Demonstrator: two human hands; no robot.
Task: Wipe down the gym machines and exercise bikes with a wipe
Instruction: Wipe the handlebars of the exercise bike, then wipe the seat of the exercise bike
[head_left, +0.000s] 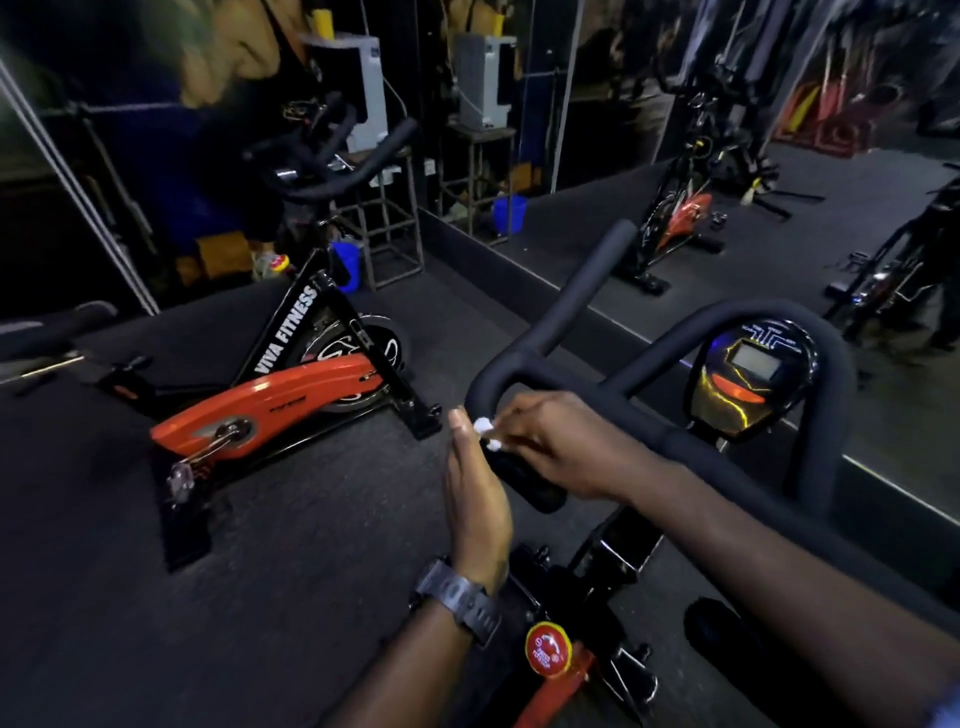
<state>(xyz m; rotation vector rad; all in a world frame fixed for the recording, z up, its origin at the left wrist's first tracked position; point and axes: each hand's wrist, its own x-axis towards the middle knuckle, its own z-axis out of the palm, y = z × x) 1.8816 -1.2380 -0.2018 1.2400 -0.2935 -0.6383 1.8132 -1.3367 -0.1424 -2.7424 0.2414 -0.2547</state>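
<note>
Black rubber flooring (291, 545) spreads across the gym, and a wall mirror (727, 156) runs along the far right side. To the left stands a spin bike (291, 395) with an orange chain guard and "VIVA FITNESS" lettered on its black frame. Nearer, in front of me, is the exercise bike I am cleaning; its padded black handlebar (597, 306) loops around a small console (753, 384) with a grey screen. A red tension knob (548, 649) sits on the frame close to me. My right hand (561, 447) is curled over the near left end of the handlebar, fingers closed on a small white wipe (484, 427) pressed against the grip. My left hand (475, 499), with a dark wristwatch (460, 597), is flat and open just beside that grip end, holding nothing.
</note>
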